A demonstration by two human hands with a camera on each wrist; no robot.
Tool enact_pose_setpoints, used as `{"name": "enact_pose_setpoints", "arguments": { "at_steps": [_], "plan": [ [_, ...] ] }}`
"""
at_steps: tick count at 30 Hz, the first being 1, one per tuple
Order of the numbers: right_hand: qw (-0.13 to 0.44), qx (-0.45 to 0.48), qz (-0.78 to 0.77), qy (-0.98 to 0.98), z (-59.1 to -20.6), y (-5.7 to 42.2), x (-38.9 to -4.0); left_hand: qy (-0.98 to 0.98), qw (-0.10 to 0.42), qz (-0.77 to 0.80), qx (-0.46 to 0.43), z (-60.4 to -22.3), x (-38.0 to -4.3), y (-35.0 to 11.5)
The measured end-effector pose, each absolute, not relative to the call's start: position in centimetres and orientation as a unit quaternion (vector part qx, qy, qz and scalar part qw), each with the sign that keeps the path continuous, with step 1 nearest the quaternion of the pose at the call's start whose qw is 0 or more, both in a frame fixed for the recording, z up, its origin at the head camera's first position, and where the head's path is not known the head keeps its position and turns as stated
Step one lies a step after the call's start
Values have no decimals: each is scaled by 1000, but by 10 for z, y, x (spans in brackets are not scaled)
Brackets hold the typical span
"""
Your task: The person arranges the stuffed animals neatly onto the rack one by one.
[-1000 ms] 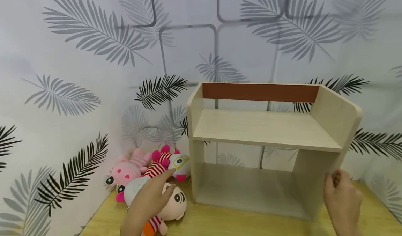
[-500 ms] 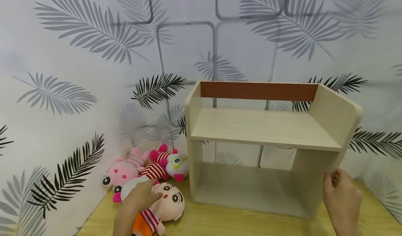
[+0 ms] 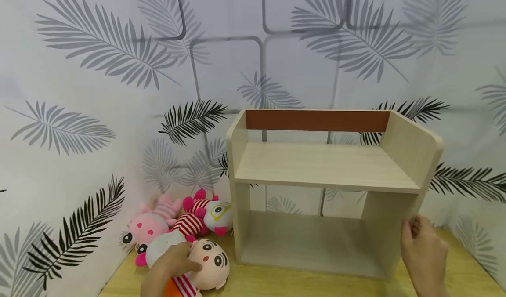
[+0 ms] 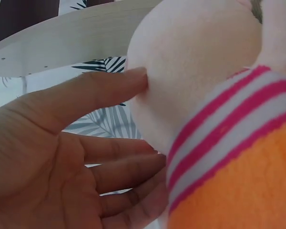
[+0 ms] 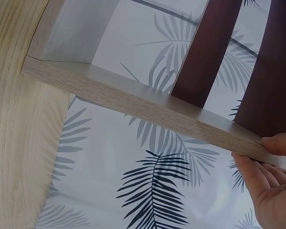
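Note:
A plush doll (image 3: 211, 268) with a round peach head, striped top and orange clothing lies on the table at the lower left of the head view. My left hand (image 3: 171, 264) has hold of it at the neck; in the left wrist view the thumb (image 4: 119, 86) presses into the head while the fingertips disappear behind the body. A cream two-tier wooden shelf (image 3: 328, 163) stands upright right of the doll. My right hand (image 3: 426, 255) pinches the front edge of its right side panel (image 5: 143, 112), thumb on one face and fingers on the other.
Behind the left hand several plush toys lie heaped against the wall: a pink one (image 3: 148, 226), a grey-headed one (image 3: 158, 246) with a striped body, and one with yellow-rimmed eyes (image 3: 217, 215) touching or near the shelf's left side. A leaf-patterned cloth hangs behind the wooden table (image 3: 284, 284).
My left hand has moved down and left from above the toys and closed on the doll. The right hand stays at the shelf. The head view has shifted slightly.

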State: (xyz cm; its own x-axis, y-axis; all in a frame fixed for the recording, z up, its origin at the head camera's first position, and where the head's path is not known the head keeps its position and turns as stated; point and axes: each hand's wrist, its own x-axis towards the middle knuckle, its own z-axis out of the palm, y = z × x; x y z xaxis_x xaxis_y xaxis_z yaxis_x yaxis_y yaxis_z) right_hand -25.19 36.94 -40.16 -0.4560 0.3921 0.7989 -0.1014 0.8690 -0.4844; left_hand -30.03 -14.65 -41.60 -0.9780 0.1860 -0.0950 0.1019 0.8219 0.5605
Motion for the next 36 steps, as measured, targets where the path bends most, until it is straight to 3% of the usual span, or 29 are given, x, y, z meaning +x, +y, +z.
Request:
{"name": "enact_pose_setpoints", "arguments": {
  "at_steps": [21, 31, 36],
  "plan": [
    [523, -87, 240, -813, -404, 371, -252, 913, 94, 362, 162, -429, -304, -140],
    [509, -101, 248, -818, -404, 370, -252, 914, 71, 343, 204, -429, -305, -139],
    [509, -105, 249, -817, -404, 370, -254, 910, 33, 336, 239, -426, -306, -138]
  ]
}}
